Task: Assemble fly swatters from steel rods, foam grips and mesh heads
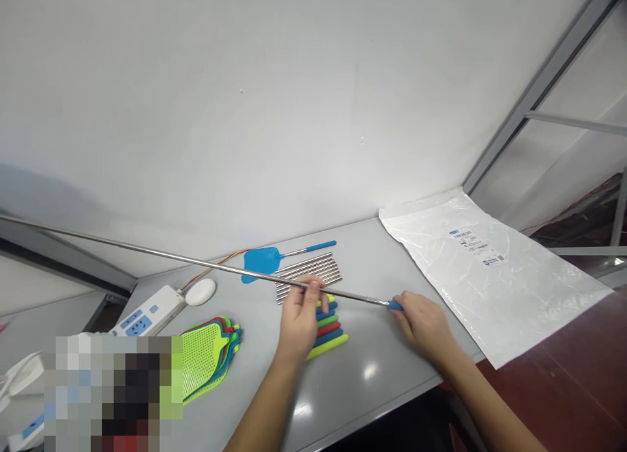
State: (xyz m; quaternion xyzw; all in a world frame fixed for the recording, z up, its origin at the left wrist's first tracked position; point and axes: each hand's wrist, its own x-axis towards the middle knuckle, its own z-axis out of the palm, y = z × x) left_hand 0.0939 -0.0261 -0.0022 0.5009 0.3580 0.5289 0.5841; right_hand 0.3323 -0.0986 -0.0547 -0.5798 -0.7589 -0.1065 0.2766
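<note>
A long, thin metal telescopic rod (pixel 196 259) runs from the left edge of the view down to a blue handle (pixel 394 305). My left hand (pixel 300 318) pinches the rod's metal part between thumb and fingers. Wrapped round the blue handle is my right hand (pixel 424 321). Several coloured handles (pixel 328 329), yellow, blue, green and red, lie in a row partly behind my left hand. Just beyond them are several short metal rods (pixel 313 272) side by side. A blue fly swatter (pixel 264 261) with its handle attached rests at the back.
Stacked perforated swatter heads (pixel 203 354) lie at the left on the grey table (pixel 362 367). Near them are a white power strip (pixel 151 315) and a round white object (pixel 200 292). A white plastic mailing bag (pixel 494 269) overhangs the right edge. A pale wall (pixel 294 112) stands behind.
</note>
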